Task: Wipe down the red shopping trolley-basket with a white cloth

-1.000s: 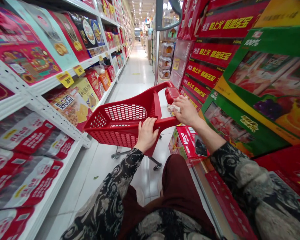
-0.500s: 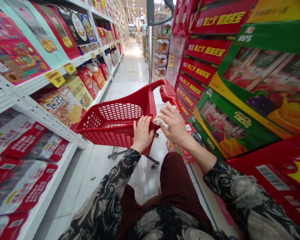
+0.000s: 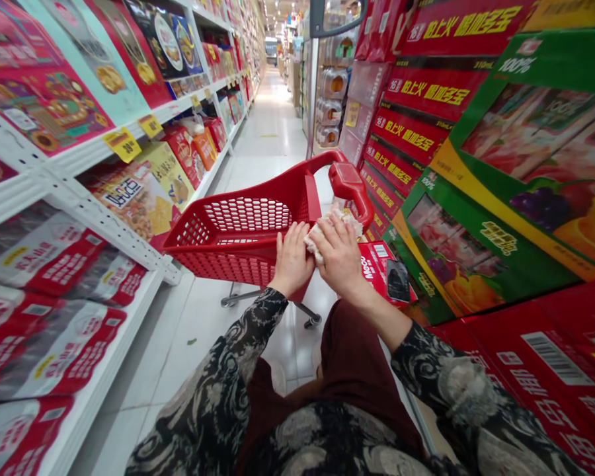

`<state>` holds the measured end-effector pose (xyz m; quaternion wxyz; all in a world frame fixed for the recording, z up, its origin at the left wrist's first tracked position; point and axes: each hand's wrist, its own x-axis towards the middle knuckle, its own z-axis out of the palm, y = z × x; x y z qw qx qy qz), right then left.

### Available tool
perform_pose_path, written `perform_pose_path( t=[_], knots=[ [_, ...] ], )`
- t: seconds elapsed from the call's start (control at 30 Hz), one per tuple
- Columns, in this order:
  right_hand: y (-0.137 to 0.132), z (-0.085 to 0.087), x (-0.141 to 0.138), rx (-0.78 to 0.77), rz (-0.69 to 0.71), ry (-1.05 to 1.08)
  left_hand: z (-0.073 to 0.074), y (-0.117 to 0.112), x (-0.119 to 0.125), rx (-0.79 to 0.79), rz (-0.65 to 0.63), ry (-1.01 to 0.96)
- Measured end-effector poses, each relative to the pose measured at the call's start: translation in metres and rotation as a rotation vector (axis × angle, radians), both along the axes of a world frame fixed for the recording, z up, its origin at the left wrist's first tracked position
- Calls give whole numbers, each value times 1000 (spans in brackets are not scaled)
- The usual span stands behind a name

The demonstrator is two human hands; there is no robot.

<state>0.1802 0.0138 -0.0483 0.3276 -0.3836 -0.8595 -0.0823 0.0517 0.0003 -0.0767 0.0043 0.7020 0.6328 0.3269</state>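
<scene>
A red plastic shopping cart point(image 3: 238, 258) with a perforated basket stands in front of me, its handle end toward the right. My left hand point(image 3: 293, 260) grips the basket's near rim close to the handle end, its fingers over the edge. My right hand point(image 3: 338, 254) is closed over a crumpled whitish cloth point(image 3: 318, 243) and presses it against the cart near the handle point(image 3: 359, 192). The two hands are side by side, almost touching. The cloth and my right hand hide part of the cart's edge.
A white shelf point(image 3: 99, 142) with boxed and bagged goods runs along the left. Stacked red drink cartons point(image 3: 416, 132) and green juice boxes point(image 3: 456, 244) line the right. A dark phone-like object point(image 3: 397, 281) lies on a red box point(image 3: 374, 264) by my right arm. The aisle floor point(image 3: 272, 122) stretches ahead.
My right hand with the cloth has slid down and closer to my left hand, away from the handle bar. The view has shifted slightly, showing more of the red box and dark object.
</scene>
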Motion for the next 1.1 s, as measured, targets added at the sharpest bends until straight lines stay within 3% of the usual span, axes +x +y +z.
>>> perform_pose_path(
  t=[0.1, 0.23, 0.33, 0.6, 0.73, 0.9, 0.97, 1.1],
  knots=[
    [4, 5, 8, -8, -17, -1, -4, -3, -5, 20, -17, 13],
    [16, 17, 34, 26, -190, 79, -11, -8, -8, 40, 3, 38],
    [17, 19, 37, 25, -261, 91, -14, -9, -6, 49, 13, 40],
    [3, 12, -17, -20, -112, -80, -19, -7, -6, 56, 58, 45],
    [8, 15, -4, 2, -78, -103, -17, -10, -8, 34, 81, 92],
    [15, 22, 27, 28, -239, -60, -13, -13, -2, 5, 117, 105],
    [14, 23, 25, 19, -244, -82, -13, -14, 0, 2, 132, 87],
    [11, 22, -4, -21, -108, -162, -16, -12, -2, 9, 124, 62]
  ],
)
